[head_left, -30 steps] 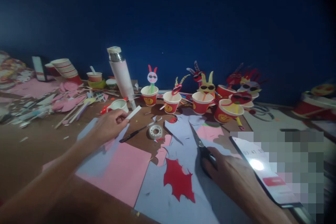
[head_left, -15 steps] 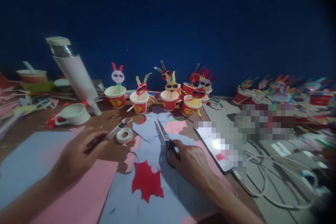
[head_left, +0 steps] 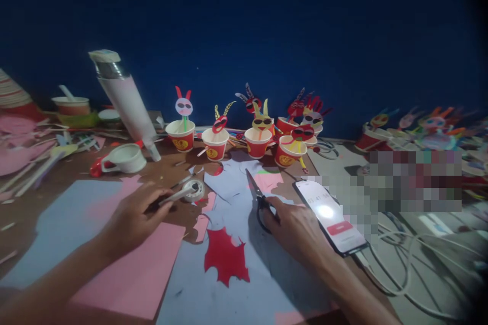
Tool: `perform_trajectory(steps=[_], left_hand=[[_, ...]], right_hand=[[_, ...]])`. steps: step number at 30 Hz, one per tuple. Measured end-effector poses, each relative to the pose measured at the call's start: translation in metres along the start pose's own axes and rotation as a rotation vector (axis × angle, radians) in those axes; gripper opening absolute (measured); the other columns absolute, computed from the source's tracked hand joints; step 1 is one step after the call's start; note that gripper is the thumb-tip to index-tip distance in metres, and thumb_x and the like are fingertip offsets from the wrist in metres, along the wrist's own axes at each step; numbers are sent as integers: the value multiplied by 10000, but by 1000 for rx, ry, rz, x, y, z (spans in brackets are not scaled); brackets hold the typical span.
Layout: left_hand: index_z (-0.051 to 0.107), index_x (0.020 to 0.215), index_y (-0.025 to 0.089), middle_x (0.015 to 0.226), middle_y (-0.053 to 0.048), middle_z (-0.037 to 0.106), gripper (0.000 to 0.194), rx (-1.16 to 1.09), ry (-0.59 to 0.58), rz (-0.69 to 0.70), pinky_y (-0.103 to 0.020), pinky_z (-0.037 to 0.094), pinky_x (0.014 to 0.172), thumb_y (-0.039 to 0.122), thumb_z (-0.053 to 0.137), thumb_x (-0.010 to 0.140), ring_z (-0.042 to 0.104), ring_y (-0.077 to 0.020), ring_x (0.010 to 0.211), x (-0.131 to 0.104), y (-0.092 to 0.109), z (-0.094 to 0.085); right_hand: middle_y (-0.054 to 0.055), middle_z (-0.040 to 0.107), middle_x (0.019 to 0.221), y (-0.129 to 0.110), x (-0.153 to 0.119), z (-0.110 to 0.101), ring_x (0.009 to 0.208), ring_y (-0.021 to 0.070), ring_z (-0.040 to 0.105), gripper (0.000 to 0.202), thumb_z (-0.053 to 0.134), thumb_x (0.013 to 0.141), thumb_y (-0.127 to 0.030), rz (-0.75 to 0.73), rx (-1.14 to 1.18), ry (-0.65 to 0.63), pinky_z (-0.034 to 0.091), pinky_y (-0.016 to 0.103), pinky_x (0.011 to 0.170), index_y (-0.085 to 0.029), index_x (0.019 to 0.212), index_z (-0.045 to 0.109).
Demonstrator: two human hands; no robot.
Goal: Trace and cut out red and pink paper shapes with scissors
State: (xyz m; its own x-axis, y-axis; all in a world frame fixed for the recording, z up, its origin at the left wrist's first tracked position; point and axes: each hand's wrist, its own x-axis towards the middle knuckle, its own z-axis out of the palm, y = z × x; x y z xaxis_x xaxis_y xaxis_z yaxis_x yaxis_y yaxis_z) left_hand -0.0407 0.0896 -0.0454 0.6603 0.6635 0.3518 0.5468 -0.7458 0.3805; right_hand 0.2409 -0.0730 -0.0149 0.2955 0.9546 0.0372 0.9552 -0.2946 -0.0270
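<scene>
My left hand (head_left: 139,210) is closed around a slim white stick-like thing (head_left: 177,195), whose far end overlaps a white tape roll (head_left: 200,191) on the table. What kind of stick it is I cannot make out. In my right hand (head_left: 295,226) is a pair of black-handled scissors (head_left: 259,190), blades pointing away from me and nearly together. A jagged red paper scrap (head_left: 227,259) lies between the hands on light blue paper (head_left: 213,297). Pink paper (head_left: 133,277) lies under my left forearm.
Behind the papers stand several red paper cups (head_left: 181,138) holding paper faces on sticks. A white mug (head_left: 127,158) and a tilted-looking white flask (head_left: 127,104) are at left. At right are a lit phone (head_left: 331,218), its white cable (head_left: 407,249) and more decorated cups (head_left: 371,138).
The view has turned slightly left, so everything sits farther right. The white stick's end has dipped from above the tape roll to overlap it. My right hand still holds the scissors.
</scene>
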Motion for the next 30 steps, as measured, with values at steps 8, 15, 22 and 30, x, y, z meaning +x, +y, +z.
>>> perform_trajectory(steps=[8,15,22,30], left_hand=[[589,952,202,865,-23,601,201,27,89,-120,-264,427,664,355,521,840,560,-174,767,0,-4,-8],[613,1005,222,855,-22,623,199,-99,-149,103,-263,427,679,249,456,886,555,-162,771,2,14,-11],[614,1055,224,993,-58,642,241,-68,-232,262,-265,453,732,204,424,908,582,-183,903,1,13,-3],[630,1089,252,1095,-65,646,259,9,-198,241,-326,477,835,290,456,901,585,-221,1024,0,8,2]], right_hand=[[59,715,648,1,-1,11,612,275,662,304,492,850,-316,6,-121,-54,283,281,486,-218,1112,610],[60,712,673,-1,-1,11,623,267,662,271,491,856,-289,30,-136,-70,272,273,482,-216,1094,598],[58,732,724,-6,-2,9,669,252,686,239,483,876,-277,-4,-93,-78,320,287,514,-196,1074,590],[52,726,749,-5,-4,6,671,232,681,201,466,891,-260,10,-64,-30,331,283,523,-194,1022,602]])
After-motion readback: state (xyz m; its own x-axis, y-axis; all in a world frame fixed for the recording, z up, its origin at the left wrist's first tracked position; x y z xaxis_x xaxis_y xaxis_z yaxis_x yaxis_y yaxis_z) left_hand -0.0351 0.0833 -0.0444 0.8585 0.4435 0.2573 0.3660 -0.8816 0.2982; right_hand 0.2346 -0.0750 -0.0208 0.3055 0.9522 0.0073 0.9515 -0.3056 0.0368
